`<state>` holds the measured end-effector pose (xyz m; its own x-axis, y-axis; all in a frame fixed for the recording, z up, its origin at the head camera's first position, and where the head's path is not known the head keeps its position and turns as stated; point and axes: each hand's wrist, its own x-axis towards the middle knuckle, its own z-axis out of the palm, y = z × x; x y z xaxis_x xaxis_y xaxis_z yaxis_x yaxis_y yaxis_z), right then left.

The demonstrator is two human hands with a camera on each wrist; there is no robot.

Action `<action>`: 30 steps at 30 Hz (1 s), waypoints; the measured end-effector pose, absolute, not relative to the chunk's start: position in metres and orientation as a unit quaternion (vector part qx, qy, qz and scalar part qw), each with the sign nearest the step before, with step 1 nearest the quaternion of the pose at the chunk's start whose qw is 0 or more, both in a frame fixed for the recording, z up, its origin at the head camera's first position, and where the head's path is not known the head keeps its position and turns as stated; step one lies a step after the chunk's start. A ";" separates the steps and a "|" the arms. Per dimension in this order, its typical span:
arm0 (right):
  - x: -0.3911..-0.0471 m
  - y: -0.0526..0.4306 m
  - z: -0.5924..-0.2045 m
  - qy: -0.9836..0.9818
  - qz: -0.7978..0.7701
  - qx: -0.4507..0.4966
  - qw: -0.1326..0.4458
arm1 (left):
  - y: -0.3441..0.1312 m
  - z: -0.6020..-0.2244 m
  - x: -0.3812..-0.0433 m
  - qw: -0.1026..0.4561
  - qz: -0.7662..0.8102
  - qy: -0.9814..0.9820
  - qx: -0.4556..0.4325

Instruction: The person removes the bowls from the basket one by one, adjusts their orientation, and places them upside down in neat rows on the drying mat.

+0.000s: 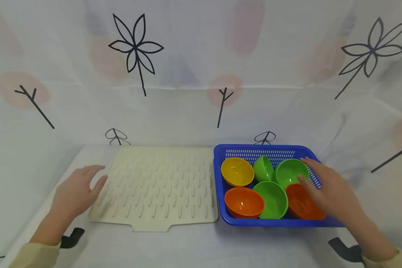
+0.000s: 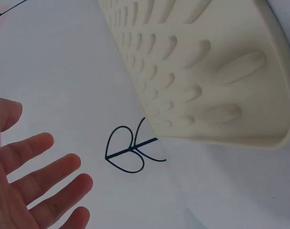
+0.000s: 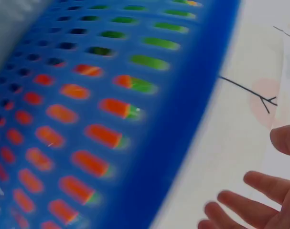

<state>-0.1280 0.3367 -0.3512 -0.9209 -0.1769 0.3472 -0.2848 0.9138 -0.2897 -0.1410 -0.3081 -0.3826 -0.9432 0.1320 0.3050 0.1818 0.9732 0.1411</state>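
A blue plastic basket [image 1: 271, 222] holds a yellow bowl [image 1: 238, 172], an orange bowl [image 1: 243, 203] at the front left and another orange bowl [image 1: 299, 203] at the front right. Three green bowls sit among them: a tilted one [image 1: 263, 169] at the back, one [image 1: 289, 172] to its right and one [image 1: 272, 201] in front. Over the basket's right end hovers my right hand [image 1: 335, 191], fingers spread, fingertips close above the back-right green bowl. My left hand [image 1: 75, 191], empty with fingers parted, hangs beside the left edge of a cream drainboard [image 1: 150, 225].
Rows of raised oblong bumps cover the drainboard, which lies flat just left of the basket and has a lip at its front. Behind both rises a pale cloth [image 1: 187, 70] with printed leaves and twigs. White cloth [image 1: 187, 247] covers the table.
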 end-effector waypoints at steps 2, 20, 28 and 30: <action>-0.133 0.334 -0.348 -0.964 0.187 0.115 0.148 | -0.310 -0.385 -0.144 0.127 -0.103 -0.985 -0.059; -0.177 0.285 -0.320 -0.950 0.300 0.084 0.025 | -0.351 -0.441 -0.184 0.003 -0.252 -0.967 0.043; -0.196 0.260 -0.324 -0.944 0.314 0.103 0.002 | -0.365 -0.460 -0.199 -0.026 -0.279 -0.958 0.062; -0.202 0.255 -0.327 -0.939 0.325 0.110 -0.003 | -0.366 -0.463 -0.202 -0.034 -0.286 -0.956 0.062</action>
<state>-0.2017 0.2546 -0.3274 -0.9756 -0.2092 0.0669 -0.2058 0.7638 -0.6117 -0.2024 -0.3656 -0.4628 -0.9899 -0.0993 -0.1009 -0.1385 0.8284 0.5428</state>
